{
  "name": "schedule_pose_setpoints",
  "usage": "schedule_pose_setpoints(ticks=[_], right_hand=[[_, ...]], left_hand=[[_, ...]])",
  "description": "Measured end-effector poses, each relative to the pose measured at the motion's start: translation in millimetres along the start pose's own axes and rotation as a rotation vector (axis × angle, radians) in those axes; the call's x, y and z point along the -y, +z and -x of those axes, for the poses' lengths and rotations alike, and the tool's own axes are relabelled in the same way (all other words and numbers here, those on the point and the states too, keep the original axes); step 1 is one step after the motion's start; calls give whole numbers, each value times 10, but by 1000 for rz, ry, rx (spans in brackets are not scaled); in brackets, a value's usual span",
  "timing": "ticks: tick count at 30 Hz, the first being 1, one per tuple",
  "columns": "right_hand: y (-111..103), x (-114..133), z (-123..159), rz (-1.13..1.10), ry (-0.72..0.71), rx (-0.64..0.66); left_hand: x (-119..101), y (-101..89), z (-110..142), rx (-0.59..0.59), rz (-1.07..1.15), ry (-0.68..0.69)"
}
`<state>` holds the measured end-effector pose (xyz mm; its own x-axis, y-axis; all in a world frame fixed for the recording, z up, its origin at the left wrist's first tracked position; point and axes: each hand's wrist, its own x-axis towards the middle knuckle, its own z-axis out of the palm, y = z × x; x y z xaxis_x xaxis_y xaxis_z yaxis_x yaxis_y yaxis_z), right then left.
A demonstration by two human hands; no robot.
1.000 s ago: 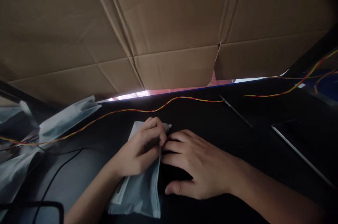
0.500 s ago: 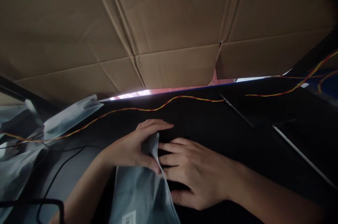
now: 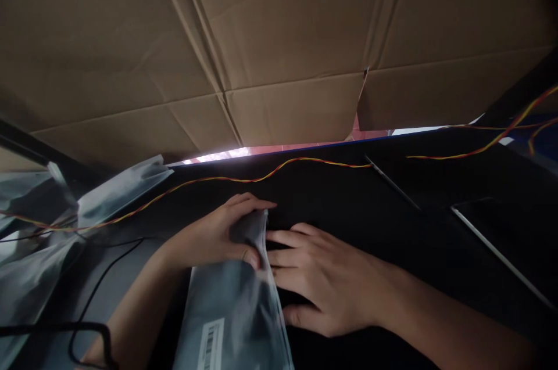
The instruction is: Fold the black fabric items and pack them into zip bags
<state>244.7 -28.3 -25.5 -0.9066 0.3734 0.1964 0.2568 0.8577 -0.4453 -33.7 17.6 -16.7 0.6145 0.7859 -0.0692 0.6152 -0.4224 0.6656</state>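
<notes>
A translucent plastic bag (image 3: 244,312) with a white barcode label (image 3: 211,344) lies in front of me, running off the bottom of the frame. My left hand (image 3: 218,236) grips its upper part, thumb on the near face and fingers behind the far edge. Along the bag's right side runs a raised, pressed-together edge. My right hand (image 3: 322,277) rests palm down just right of that edge, its fingers apart and the tips at or against the edge. Nothing shows inside the right hand.
A twisted red and yellow wire (image 3: 218,179) crosses the dark tabletop (image 3: 331,196). More plastic bags (image 3: 124,190) and black cables (image 3: 102,277) lie at left. Two dark flat panels, one with a bright edge (image 3: 501,257), are at right. Cardboard (image 3: 283,33) stands behind.
The bag has shifted slightly up, and more of its barcode label shows. My left hand has moved a little left and up with it; the right hand has risen slightly beside the edge.
</notes>
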Motion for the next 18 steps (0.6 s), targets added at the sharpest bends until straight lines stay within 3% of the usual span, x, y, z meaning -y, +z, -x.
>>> schedule_pose_setpoints(ticks=[5, 11, 16, 18], right_hand=[[83, 57, -24, 24, -67, 26], [269, 194, -75, 108, 142, -69], [254, 149, -60, -8, -140, 10], [270, 149, -60, -67, -191, 1]], left_hand=[[-89, 49, -28, 34, 164, -20], [-167, 111, -42, 26, 196, 80], [-99, 134, -54, 40, 261, 63], [-75, 138, -52, 48, 273, 37]])
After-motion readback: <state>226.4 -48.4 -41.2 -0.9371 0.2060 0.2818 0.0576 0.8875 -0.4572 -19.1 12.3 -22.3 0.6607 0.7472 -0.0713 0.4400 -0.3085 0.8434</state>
